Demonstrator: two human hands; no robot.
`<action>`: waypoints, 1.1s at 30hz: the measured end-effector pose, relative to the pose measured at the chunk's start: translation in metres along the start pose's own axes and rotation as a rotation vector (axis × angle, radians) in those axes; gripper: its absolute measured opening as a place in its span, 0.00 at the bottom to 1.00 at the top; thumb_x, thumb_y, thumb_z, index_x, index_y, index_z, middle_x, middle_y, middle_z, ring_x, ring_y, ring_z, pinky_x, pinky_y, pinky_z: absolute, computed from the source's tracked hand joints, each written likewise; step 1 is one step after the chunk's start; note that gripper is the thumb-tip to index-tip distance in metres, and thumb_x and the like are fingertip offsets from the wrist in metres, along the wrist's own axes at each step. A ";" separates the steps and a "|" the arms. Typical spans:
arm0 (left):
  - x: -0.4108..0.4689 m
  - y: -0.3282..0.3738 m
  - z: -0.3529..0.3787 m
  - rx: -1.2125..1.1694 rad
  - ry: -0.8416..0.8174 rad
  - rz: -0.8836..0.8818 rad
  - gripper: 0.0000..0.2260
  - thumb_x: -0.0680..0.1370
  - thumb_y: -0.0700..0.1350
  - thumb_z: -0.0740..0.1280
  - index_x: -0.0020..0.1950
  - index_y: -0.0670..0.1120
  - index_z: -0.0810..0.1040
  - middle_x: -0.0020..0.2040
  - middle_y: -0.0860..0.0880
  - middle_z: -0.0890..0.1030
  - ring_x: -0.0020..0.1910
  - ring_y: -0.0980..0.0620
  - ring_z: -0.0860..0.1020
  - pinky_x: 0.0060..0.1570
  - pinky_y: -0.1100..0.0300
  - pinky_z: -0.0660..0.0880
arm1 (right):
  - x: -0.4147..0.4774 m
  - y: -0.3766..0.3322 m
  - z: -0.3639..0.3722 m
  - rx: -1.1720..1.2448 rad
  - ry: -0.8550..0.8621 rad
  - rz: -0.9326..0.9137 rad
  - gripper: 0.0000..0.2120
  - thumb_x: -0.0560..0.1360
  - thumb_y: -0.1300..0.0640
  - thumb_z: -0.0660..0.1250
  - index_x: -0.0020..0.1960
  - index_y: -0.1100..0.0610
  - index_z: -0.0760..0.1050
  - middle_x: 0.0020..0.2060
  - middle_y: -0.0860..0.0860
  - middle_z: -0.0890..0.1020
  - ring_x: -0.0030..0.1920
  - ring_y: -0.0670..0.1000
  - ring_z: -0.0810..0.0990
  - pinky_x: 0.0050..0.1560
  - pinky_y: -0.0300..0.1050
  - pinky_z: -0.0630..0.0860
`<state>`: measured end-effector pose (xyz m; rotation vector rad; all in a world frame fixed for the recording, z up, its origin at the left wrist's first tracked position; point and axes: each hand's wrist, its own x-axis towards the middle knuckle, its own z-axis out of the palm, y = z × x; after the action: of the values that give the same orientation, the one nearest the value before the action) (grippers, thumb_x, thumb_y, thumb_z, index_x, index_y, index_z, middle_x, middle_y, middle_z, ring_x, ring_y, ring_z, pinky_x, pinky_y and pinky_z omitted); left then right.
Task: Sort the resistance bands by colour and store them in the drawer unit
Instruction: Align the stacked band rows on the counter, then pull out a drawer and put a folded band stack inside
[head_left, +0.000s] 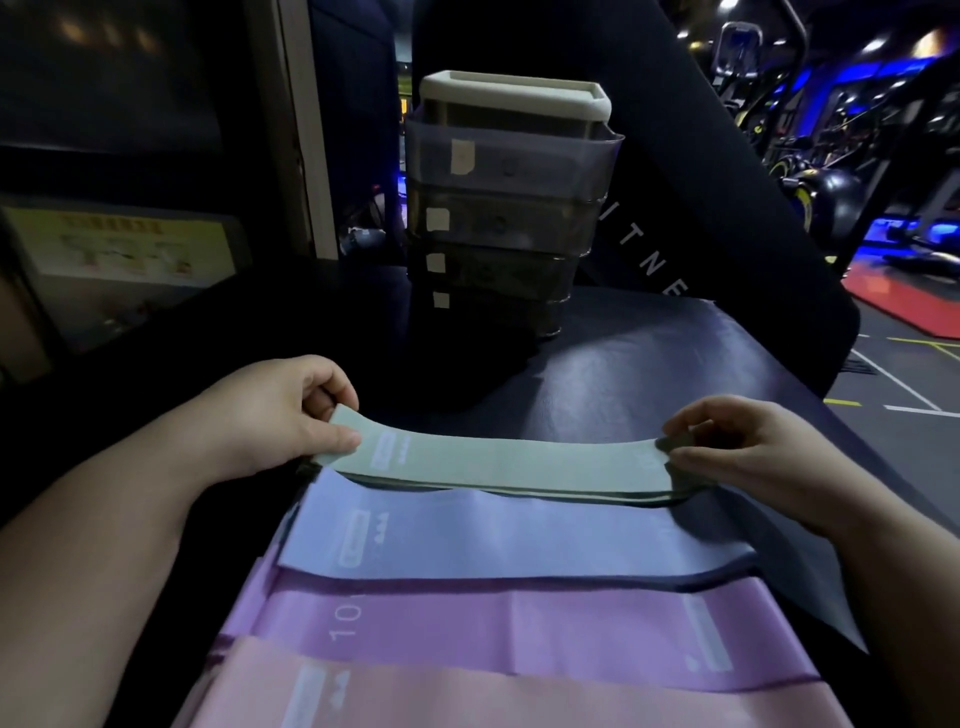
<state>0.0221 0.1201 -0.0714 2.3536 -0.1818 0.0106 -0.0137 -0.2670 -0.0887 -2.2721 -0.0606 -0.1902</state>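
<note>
A stack of pale green resistance bands (498, 465) lies across the dark padded bench. My left hand (280, 415) pinches its left end and my right hand (727, 441) pinches its right end, with the ends lifted slightly. Nearer to me lie a blue band pile (493, 540), a purple pile (519, 634) and a pink pile (415, 696), each stretched side to side. The smoky translucent drawer unit (504, 208) with a white top stands upright at the far middle of the bench, with several stacked drawers, all pushed in.
The dark bench (649, 374) ends at the right, where the gym floor with lines and a red mat (904, 301) lies below. A black padded upright (701, 182) rises behind the drawer unit. Gym machines stand far right. A yellow poster (135, 244) hangs at left.
</note>
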 end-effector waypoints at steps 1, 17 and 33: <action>0.000 0.000 0.000 0.013 0.007 0.006 0.11 0.68 0.40 0.78 0.44 0.50 0.79 0.39 0.48 0.80 0.33 0.53 0.77 0.39 0.56 0.75 | 0.000 0.000 0.000 -0.017 -0.002 -0.004 0.11 0.67 0.61 0.77 0.42 0.44 0.82 0.37 0.51 0.85 0.39 0.51 0.83 0.47 0.45 0.80; -0.001 -0.007 0.001 0.121 -0.010 0.046 0.10 0.69 0.44 0.77 0.43 0.56 0.80 0.44 0.53 0.78 0.42 0.55 0.78 0.40 0.62 0.72 | 0.003 0.008 0.001 -0.092 -0.047 -0.015 0.10 0.69 0.59 0.75 0.43 0.44 0.82 0.40 0.47 0.83 0.43 0.47 0.82 0.54 0.47 0.78; 0.006 -0.016 0.006 -0.224 -0.132 -0.037 0.02 0.75 0.43 0.71 0.46 0.49 0.82 0.39 0.50 0.78 0.35 0.60 0.77 0.38 0.63 0.72 | 0.002 0.015 0.005 0.134 -0.057 0.073 0.13 0.71 0.43 0.68 0.49 0.49 0.82 0.44 0.45 0.85 0.43 0.39 0.80 0.45 0.29 0.72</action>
<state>0.0294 0.1260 -0.0867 2.1343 -0.1935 -0.1751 -0.0093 -0.2729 -0.1027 -2.1416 -0.0195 -0.0810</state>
